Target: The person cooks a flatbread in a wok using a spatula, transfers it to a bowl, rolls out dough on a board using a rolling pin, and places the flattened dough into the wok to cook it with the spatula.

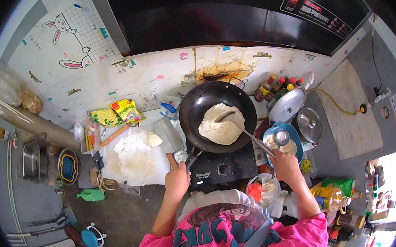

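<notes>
A black wok [190, 103] sits on the cooktop with a pale, round sheet of batter or dough [215, 133] inside. My left hand [178, 179] is closed around the wok's handle [193, 161]. Beside that hand, a cleaver [167, 134] lies with its wooden handle close to my fingers. In my right hand [286, 164] is the long handle of a spatula [254, 140], whose head rests on the pale sheet. Just beyond this hand stands a blue basin [295, 133] holding pale food and a round metal ladle bowl [282, 137].
A white board [112, 171] with white powder lies left of the black cooktop [235, 167]. Yellow packets [128, 111] stand behind it. Sauce bottles [277, 87], a metal lid [287, 106] and a lidded pot [310, 124] crowd the right. An oil bottle [327, 199] stands nearer me.
</notes>
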A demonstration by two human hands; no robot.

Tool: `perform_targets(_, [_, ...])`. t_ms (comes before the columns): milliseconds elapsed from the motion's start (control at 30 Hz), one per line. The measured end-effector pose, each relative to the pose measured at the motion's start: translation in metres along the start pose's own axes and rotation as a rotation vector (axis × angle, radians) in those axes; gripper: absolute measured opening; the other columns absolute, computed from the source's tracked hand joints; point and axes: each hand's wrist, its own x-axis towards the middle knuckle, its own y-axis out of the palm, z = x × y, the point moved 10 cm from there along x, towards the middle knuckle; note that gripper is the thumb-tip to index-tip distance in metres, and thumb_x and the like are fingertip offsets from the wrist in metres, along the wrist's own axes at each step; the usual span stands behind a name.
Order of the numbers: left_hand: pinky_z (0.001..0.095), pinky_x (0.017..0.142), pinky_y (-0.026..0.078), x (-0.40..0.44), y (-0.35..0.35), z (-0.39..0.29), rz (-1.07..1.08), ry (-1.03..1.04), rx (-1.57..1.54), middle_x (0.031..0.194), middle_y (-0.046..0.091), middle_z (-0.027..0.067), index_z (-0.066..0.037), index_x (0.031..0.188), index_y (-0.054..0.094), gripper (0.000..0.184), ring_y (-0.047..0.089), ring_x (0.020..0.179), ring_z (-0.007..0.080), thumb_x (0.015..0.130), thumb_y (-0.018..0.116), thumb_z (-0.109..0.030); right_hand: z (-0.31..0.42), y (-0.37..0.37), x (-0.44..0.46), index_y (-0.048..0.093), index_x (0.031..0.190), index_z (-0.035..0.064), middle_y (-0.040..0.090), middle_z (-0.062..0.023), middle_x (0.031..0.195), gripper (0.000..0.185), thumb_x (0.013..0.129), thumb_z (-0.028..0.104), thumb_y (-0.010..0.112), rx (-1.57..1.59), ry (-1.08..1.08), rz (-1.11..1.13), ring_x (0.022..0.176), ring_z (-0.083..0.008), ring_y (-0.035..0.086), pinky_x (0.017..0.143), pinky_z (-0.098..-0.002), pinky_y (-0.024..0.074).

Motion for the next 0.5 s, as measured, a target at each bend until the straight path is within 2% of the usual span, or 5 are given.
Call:
perform_targets(67, [0.0437, 0.056, 0.051, -0.001, 0.000, 0.000, -0.016, 0.011, 0.011, 0.085, 0.059, 0.0236, 0.000, 0.093, 0.050, 0.029, 0.063, 0.065, 0.0358, 0.078, 0.068, -0.017, 0.001, -0.003, -0.005, 0.056, 0.094, 0.0048, 0.064, -0.0198, 0.070, 0.024, 0.089, 0.028, 0.054, 0.000, 0.022, 0.049, 0.069, -0.0377, 0.064, 0.061, -0.0470, 0.0514])
perform_targets(200, [0.0461, 0.062, 0.050, -0.002, 0.002, 0.002, 0.034, -0.045, 0.001, 0.085, 0.062, 0.0195, 0.000, 0.098, 0.048, 0.032, 0.063, 0.072, 0.0374, 0.078, 0.066, -0.016, 0.004, -0.039, -0.021, 0.058, 0.094, 0.0048, 0.063, -0.0197, 0.069, 0.022, 0.089, 0.026, 0.054, -0.196, -0.081, 0.105, 0.069, -0.0391, 0.063, 0.062, -0.0486, 0.0490])
perform_targets(333, [0.0460, 0.062, 0.050, -0.001, 0.001, 0.002, 0.027, -0.042, -0.001, 0.086, 0.062, 0.0195, 0.000, 0.098, 0.048, 0.031, 0.063, 0.072, 0.0373, 0.078, 0.066, -0.016, -0.001, -0.062, -0.028, 0.058, 0.092, 0.0047, 0.062, -0.0194, 0.067, 0.021, 0.086, 0.025, 0.058, -0.140, -0.058, 0.037, 0.066, -0.0388, 0.062, 0.061, -0.0495, 0.0482])
perform_targets(500, [0.0460, 0.062, 0.050, 0.001, 0.004, 0.002, 0.001, -0.022, 0.034, 0.087, 0.062, 0.0199, 0.000, 0.098, 0.048, 0.032, 0.063, 0.072, 0.0372, 0.078, 0.067, -0.017, 0.013, -0.065, -0.035, 0.058, 0.093, 0.0052, 0.062, -0.0192, 0.066, 0.022, 0.086, 0.026, 0.058, -0.182, -0.075, 0.103, 0.066, -0.0384, 0.062, 0.060, -0.0484, 0.0488])
